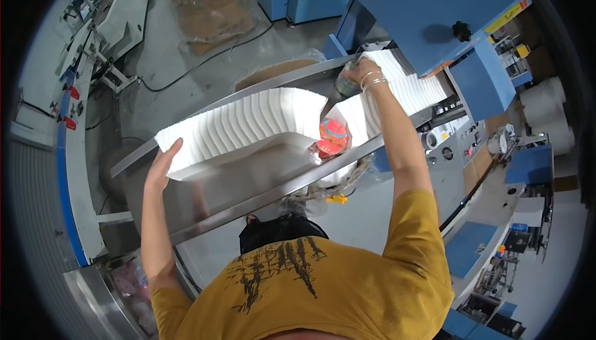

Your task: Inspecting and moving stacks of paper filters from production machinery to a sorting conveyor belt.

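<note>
A long row of white folded paper sheets (242, 126) lies along a slanted metal trough (217, 194). My left hand (162, 165) is closed on the row's left end, thumb on the near side, other fingers partly hidden. My right hand (365, 72) reaches to the trough's far side, fingers curled at a rounded, clear-looking object with greenish print (347, 86), whose kind I cannot make out. Beside that hand is a second row of white paper (403, 91), running toward the blue machine. Between the two rows sits a red printed packet (333, 138), its lower edge in clear plastic.
A blue machine (434, 17) overhangs the trough's right end, with a control panel (462, 144) below it. Behind the trough stands a plastic-lined cardboard box (211, 11). A black cable (205, 60) crosses the floor. On the left is a white machine frame (81, 154).
</note>
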`<act>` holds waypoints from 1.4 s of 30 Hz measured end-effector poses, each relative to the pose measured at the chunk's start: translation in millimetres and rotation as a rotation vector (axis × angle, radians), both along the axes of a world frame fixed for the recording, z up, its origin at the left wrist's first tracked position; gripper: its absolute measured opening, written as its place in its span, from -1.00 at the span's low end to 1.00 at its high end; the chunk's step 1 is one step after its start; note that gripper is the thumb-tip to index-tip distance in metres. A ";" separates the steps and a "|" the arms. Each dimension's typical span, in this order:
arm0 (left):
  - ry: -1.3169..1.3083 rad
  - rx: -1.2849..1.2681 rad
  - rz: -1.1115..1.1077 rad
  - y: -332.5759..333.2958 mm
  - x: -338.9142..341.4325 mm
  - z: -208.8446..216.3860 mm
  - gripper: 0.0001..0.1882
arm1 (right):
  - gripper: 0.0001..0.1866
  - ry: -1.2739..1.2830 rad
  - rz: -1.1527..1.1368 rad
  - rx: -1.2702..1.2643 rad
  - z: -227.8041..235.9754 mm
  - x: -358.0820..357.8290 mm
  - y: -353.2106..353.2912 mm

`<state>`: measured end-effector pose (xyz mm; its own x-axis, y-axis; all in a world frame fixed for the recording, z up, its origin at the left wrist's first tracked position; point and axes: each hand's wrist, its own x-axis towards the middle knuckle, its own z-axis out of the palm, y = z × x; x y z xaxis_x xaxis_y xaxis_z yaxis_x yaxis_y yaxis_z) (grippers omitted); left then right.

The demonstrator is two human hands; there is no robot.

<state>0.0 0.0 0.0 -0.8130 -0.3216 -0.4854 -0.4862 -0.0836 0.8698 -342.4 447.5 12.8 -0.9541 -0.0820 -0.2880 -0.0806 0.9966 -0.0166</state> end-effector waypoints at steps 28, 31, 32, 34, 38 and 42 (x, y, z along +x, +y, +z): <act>-0.046 -0.027 0.034 -56.6 60.5 4.7 0.00 | -0.13 -0.144 0.343 -0.609 -10.0 225.7 -172.7; -0.053 -0.053 0.094 -95.8 108.6 -13.3 0.01 | -0.17 -0.422 0.319 -0.893 -32.8 230.6 -177.3; -0.057 -0.057 0.094 -103.1 120.7 -14.6 0.01 | -0.23 -0.505 0.160 -0.991 -32.7 231.4 -177.6; -0.039 0.036 0.139 -110.8 143.6 -10.8 0.02 | -0.22 -0.518 0.021 -1.083 -46.2 240.7 -173.7; -0.137 0.052 0.249 -116.9 156.7 -16.9 0.03 | -0.04 -0.704 -0.191 -1.287 -53.6 263.8 -178.7; -0.080 0.013 0.088 -87.6 142.7 -12.0 -0.03 | -0.04 -0.750 -0.126 -1.220 -35.2 262.9 -185.7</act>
<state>142.7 -87.6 -12.0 -0.7404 -0.3835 -0.5520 -0.5442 -0.1399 0.8272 -79.5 261.8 -22.5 -0.6312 -0.5674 -0.5288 0.4153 0.3287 -0.8483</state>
